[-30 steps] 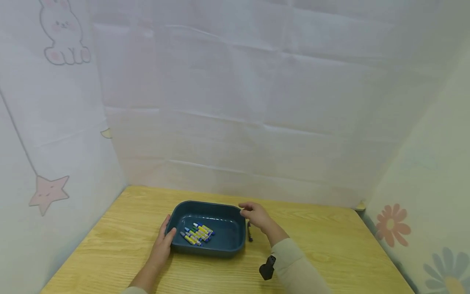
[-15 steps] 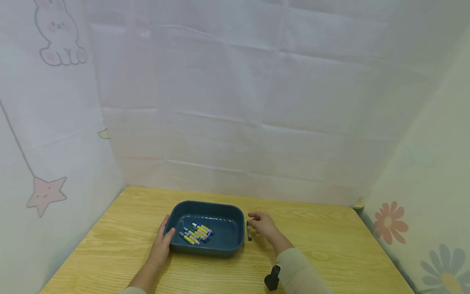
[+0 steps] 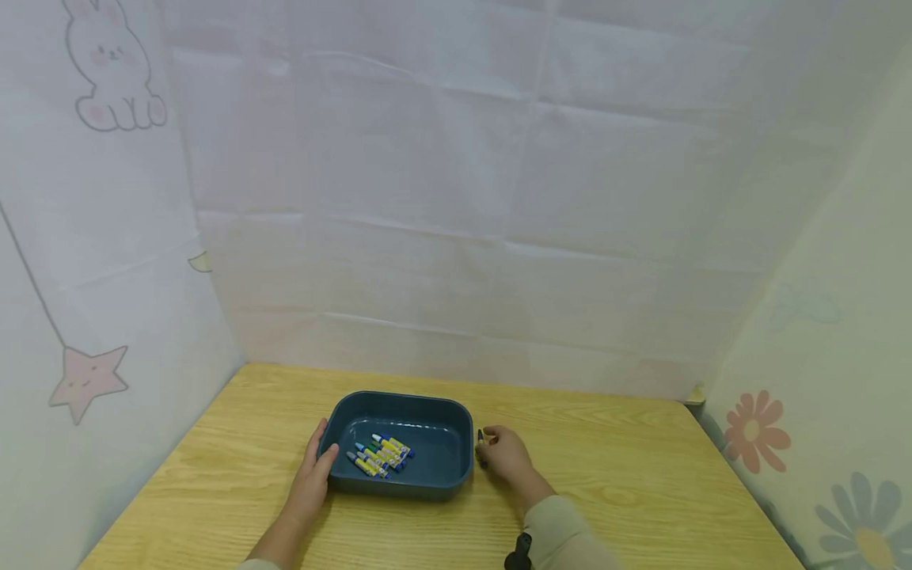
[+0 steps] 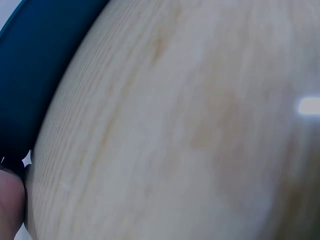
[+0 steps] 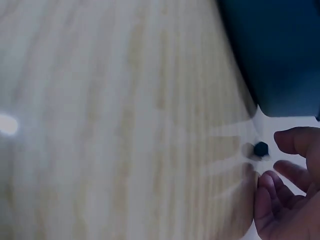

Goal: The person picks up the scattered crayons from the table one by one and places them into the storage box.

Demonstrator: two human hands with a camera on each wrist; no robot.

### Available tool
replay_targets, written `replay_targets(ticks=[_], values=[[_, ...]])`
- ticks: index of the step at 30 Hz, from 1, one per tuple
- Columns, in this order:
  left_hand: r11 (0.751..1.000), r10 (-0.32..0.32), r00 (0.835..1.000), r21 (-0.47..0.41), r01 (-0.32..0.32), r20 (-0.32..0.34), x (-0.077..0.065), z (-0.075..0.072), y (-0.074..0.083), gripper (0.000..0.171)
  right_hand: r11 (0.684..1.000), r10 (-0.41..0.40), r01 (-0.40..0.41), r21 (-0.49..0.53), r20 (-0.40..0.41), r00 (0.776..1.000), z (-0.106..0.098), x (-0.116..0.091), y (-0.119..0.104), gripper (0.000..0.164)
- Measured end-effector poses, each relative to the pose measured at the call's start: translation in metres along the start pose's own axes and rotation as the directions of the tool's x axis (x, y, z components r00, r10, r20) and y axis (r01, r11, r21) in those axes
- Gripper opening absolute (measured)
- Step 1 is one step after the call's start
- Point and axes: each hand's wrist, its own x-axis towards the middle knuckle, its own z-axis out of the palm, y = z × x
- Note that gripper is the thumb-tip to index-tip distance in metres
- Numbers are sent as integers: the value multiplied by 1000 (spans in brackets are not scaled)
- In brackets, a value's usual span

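Observation:
A dark blue plastic bin (image 3: pixel 435 455) stands on the table, with several crayons (image 3: pixel 380 456) in yellow and white wrappers lying in its left half. My left hand (image 3: pixel 308 483) holds the bin's left front corner, fingers along the side wall and thumb at the front. Just right of the bin, a dark crayon (image 3: pixel 480 438) lies on the tabletop. My right hand (image 3: pixel 507 457) is around it from the right. In the right wrist view, a gap shows between thumb and forefinger, with the crayon's dark end (image 5: pixel 260 149) just beyond their tips. The left wrist view shows mostly tabletop.
The wooden table (image 3: pixel 606 451) extends to both sides of the bin. Pale printed curtains (image 3: pixel 456 198) enclose it at the back and sides. A black device (image 3: pixel 518 552) is at the right wrist.
My right hand has moved from the bin's right rim down to the crayon on the table, its fingers now close around it. My left hand has stayed on the bin.

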Motion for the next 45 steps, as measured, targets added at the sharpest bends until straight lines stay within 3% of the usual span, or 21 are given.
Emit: replay_targets(ticks=[6, 11, 16, 22, 27, 30, 37, 45], values=[[1000, -2, 1000, 0, 2, 1, -1, 1, 0, 66, 995, 13, -16, -100, -30, 999, 9, 2, -1, 44], [1000, 2, 1000, 4, -2, -2, -2, 1, 1, 66, 986, -10, 0, -165, -57, 998, 10, 2, -2, 35], [1000, 3, 1000, 12, -3, -2, -2, 1, 1, 65, 984, -25, 17, -175, -43, 999, 6, 3, -1, 30], [1000, 2, 1000, 13, -2, -8, -2, 1, 2, 64, 1000, 3, -4, 29, 36, 999, -9, 9, 0, 36], [1000, 14, 1000, 3, -14, -13, -2, 1, 1, 64, 971, 26, -46, 233, 88, 996, -24, 16, -7, 42], [1000, 14, 1000, 2, -14, -14, -2, 1, 0, 65, 955, 13, -42, 293, 98, 995, -32, 19, -15, 43], [1000, -9, 1000, 22, 10, -10, 1, 0, -4, 65, 928, -23, -35, 371, 150, 988, -39, 25, -36, 44], [1000, -8, 1000, 3, 8, -6, 3, 1, -4, 66, 912, -85, -7, 411, 206, 975, -30, 28, -62, 43]])
